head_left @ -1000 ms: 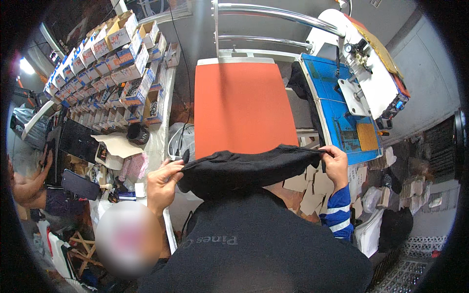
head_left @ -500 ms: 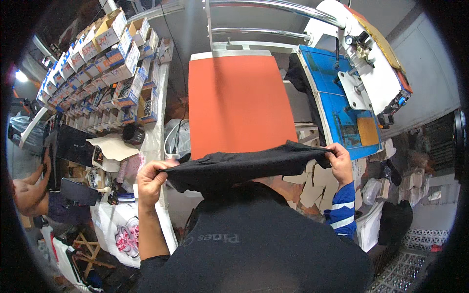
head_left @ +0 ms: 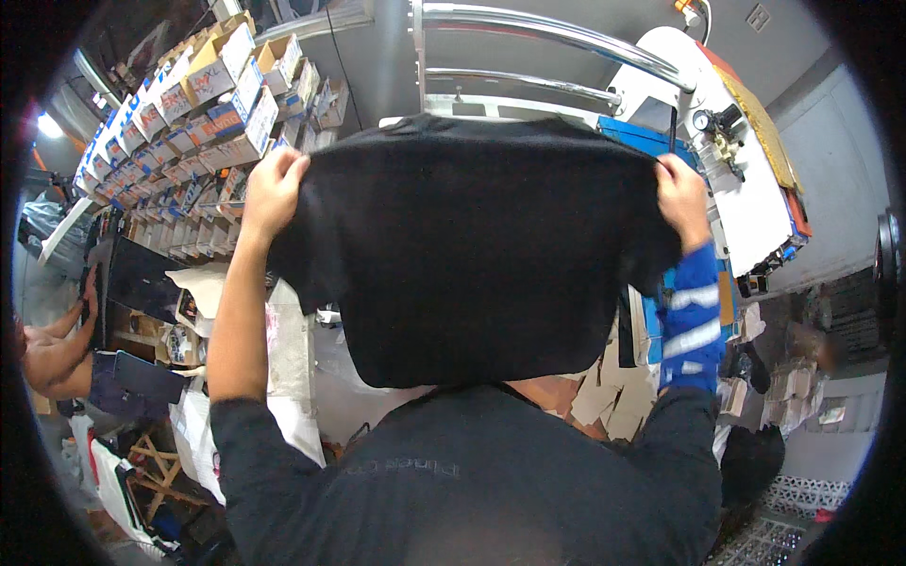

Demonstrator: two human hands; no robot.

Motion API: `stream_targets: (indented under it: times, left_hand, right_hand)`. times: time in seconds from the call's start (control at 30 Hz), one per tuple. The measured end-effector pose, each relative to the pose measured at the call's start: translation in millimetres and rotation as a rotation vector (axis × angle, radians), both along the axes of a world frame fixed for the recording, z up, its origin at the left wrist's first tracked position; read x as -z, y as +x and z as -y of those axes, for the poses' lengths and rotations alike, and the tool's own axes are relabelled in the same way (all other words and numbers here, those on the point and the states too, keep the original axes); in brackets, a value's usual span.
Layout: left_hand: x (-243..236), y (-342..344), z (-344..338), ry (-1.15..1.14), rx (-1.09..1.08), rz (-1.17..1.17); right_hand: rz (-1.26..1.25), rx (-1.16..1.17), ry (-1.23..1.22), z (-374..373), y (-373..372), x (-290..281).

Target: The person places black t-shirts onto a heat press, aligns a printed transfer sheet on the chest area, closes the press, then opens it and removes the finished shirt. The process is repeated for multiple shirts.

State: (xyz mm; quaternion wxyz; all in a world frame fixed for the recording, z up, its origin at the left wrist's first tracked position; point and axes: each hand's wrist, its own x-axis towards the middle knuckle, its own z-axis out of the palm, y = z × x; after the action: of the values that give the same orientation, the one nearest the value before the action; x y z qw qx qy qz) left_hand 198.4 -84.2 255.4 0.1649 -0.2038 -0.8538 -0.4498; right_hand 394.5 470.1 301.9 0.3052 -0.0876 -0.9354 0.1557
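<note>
From here, I see the left hand and right hand pinching the black T-shirt by its shoulders, before the chrome rails; spreading looks done, letting go remains.

Cardboard pieces on reddish floor

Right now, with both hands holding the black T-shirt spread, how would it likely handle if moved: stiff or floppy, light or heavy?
The black T-shirt is probably floppy: its sleeves droop below the hands. It looks fairly light, as the left hand and right hand each pinch only an edge. Releasing one grip might let that side sag.
</note>
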Motion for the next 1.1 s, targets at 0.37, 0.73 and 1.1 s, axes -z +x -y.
stream_targets:
  times: [0.37, 0.73, 1.1]
  left_hand:
    - [152.1, -170.9, -73.4, 0.157, -0.492, 0.687]
    - [189.1, -188.6, -161.4, -0.161, -0.182, -0.140]
    - [180.5, -125.2, -200.7, -0.726, -0.137, 0.059]
  right_hand:
    - [0.313, 0.448, -1.005, -30.0, -230.1, 216.6]
    - [-0.001, 0.256, 0.090, 11.2, -268.1, 227.7]
    - [0.418, 0.024, 0.100, 94.4, -249.1, 217.9]
